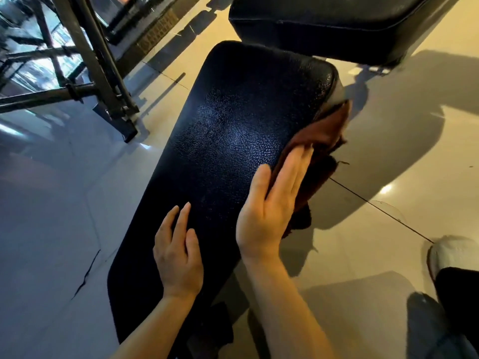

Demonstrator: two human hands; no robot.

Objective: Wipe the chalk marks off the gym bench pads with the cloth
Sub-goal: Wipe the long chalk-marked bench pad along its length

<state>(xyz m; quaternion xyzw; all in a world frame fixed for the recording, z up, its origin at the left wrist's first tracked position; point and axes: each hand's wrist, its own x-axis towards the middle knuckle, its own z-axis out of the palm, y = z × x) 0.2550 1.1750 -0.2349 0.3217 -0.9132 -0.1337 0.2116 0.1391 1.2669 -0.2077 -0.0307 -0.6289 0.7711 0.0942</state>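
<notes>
Cloth (pixel 320 136) under right hand (pixel 267 206) (flat)

A glossy tiled floor (pixel 375 242) fills the scene. A dark metal frame (pixel 98 73) stands on the floor at upper left. A white shoe (pixel 451 252) rests on the floor at lower right.
</notes>
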